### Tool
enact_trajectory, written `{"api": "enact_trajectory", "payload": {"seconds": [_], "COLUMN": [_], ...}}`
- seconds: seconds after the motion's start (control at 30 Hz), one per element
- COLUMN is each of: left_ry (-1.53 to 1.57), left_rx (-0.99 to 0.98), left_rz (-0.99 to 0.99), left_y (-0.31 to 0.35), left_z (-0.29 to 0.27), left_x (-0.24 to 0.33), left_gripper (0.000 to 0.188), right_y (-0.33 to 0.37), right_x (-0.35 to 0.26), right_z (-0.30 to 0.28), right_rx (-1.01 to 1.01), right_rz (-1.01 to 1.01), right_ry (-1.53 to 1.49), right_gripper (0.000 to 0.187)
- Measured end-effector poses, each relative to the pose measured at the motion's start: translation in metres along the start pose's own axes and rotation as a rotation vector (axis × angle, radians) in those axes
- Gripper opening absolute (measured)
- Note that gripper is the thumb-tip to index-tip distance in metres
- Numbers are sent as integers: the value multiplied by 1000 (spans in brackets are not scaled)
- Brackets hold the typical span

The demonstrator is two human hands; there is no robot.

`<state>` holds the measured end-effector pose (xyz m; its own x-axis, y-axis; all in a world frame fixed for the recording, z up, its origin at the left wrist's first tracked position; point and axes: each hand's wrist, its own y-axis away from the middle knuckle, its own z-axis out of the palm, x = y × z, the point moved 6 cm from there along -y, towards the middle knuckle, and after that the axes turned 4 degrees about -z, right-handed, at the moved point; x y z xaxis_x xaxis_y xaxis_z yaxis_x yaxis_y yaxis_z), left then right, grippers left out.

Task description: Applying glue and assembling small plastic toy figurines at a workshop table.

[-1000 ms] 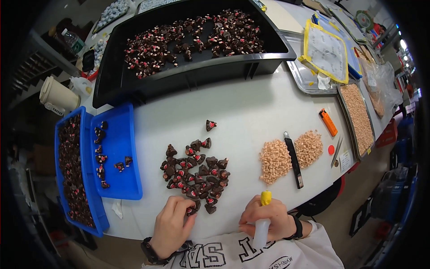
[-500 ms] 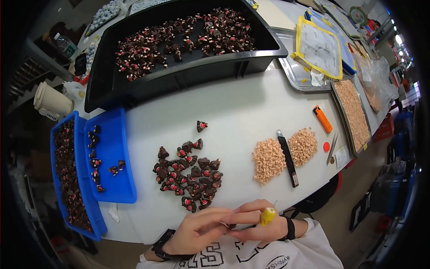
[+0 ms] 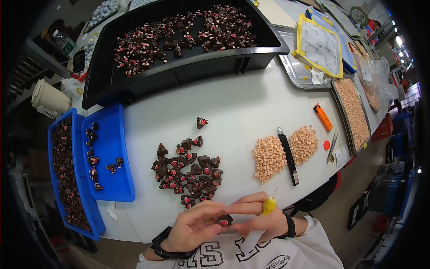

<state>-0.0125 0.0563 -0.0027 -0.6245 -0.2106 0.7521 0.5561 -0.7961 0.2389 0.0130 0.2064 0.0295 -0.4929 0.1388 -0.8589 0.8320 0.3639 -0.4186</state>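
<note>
My left hand [image 3: 197, 224] pinches one small dark brown piece with a red spot [image 3: 225, 220] close to my chest. My right hand [image 3: 260, 219] meets it from the right and holds a small yellow-tipped tool [image 3: 269, 205] with a thin needle pointing up. Just beyond my hands lies a loose pile of the same dark pieces [image 3: 188, 170] on the white table [image 3: 242, 107]. One piece [image 3: 201, 122] sits apart, farther back.
Two blue trays [image 3: 112, 188] with dark pieces stand at the left. A big black bin [image 3: 179, 67] of pieces fills the back. Two heaps of beige pellets [image 3: 268, 158] flank a black knife [image 3: 288, 155]. An orange lighter [image 3: 323, 117] and metal trays [image 3: 354, 107] lie right.
My left hand has left the pile with one dark piece and come up to my right hand. The yellow-tipped tool now stands beside that piece.
</note>
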Motion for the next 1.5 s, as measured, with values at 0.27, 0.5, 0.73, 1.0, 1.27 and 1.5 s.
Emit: {"api": "enact_trajectory", "payload": {"seconds": [0.27, 0.5, 0.73, 1.0, 1.27, 1.5], "left_ry": [155, 123, 88, 104, 156, 170], "left_rx": [79, 74, 83, 78, 75, 84], "left_rz": [-22, -58, -37, -42, 6, -13], "left_y": [4, 4, 3, 4, 3, 2], "left_z": [-4, -5, -4, -6, -7, -7], "left_x": [-5, -5, -1, -3, -4, -6], "left_gripper": [42, 41, 41, 42, 39, 38], "right_y": [22, 4, 5, 5, 6, 9], "right_x": [-5, -5, -3, 0, -1, -1], "right_z": [-4, -7, -7, -6, -6, -8], "right_rx": [136, 309, 182, 137, 182, 142], "right_rz": [-271, -117, -53, -39, -123, -96], "right_ry": [8, -92, -165, -186, -197, -191], "right_gripper": [50, 67, 65, 58, 57, 54]}}
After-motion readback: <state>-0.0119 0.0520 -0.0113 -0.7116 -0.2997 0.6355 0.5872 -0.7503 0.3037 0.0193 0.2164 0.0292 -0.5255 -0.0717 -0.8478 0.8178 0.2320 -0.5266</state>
